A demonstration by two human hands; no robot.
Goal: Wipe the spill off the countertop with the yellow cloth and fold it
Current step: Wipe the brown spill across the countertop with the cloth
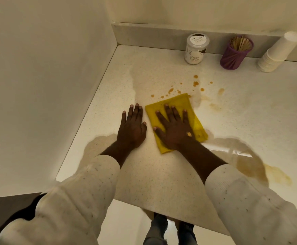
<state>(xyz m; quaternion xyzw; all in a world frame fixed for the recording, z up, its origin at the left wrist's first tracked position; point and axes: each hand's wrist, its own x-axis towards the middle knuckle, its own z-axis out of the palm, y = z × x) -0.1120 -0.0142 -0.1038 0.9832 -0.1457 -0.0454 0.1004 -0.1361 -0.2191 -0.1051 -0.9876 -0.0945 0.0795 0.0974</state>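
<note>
The yellow cloth (195, 110) lies folded flat on the speckled white countertop (162, 174). My right hand (174, 129) presses down on it, palm flat and fingers spread. To its left, my left hand (132, 129) rests flat on the bare counter, touching nothing else. Orange-brown spill drops (195, 83) dot the counter just beyond the cloth's far edge. Smeared stains (215, 106) lie to the cloth's right. A larger brownish smear (277, 175) sits near the front edge at the right.
Against the back ledge stand a white jar labelled Masala Extract (196, 49), a purple holder of wooden sticks (236, 53) and a tilted stack of white paper cups (277, 53). A white wall (47, 85) borders the counter's left side. The counter's front edge runs below my forearms.
</note>
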